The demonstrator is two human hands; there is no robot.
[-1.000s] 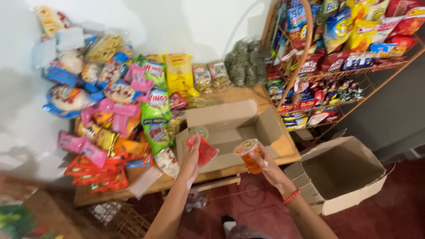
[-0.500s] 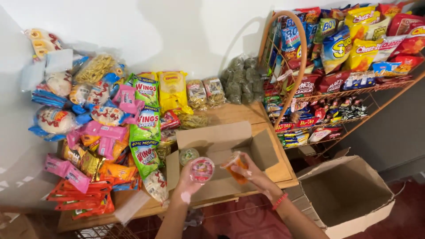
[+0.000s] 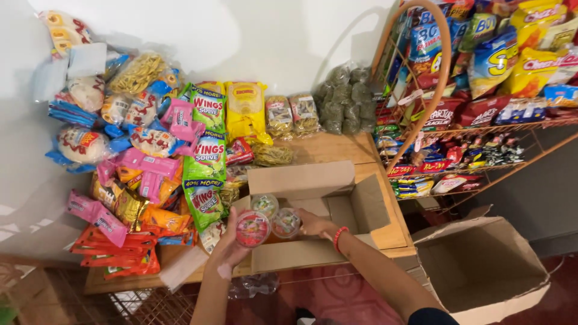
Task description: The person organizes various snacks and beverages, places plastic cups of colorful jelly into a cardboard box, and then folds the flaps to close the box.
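Observation:
My left hand [image 3: 232, 247] grips a small round cup with a red lid [image 3: 253, 229] at the near left corner of an open cardboard box [image 3: 319, 180] on the wooden table [image 3: 337, 147]. My right hand [image 3: 313, 224], a red band on its wrist, reaches inside the box and holds a clear-lidded cup [image 3: 286, 222]. A third cup with a greenish lid [image 3: 265, 204] sits in the box just behind them.
Hanging snack packets [image 3: 150, 144] crowd the wall and table at the left. A wire rack of chip bags [image 3: 481, 78] stands at the right. A second open cardboard box [image 3: 481, 265] rests on the floor at lower right.
Both hands have moved forward and down, carrying their cups from in front of the box into its near left corner. The camera has also moved closer.

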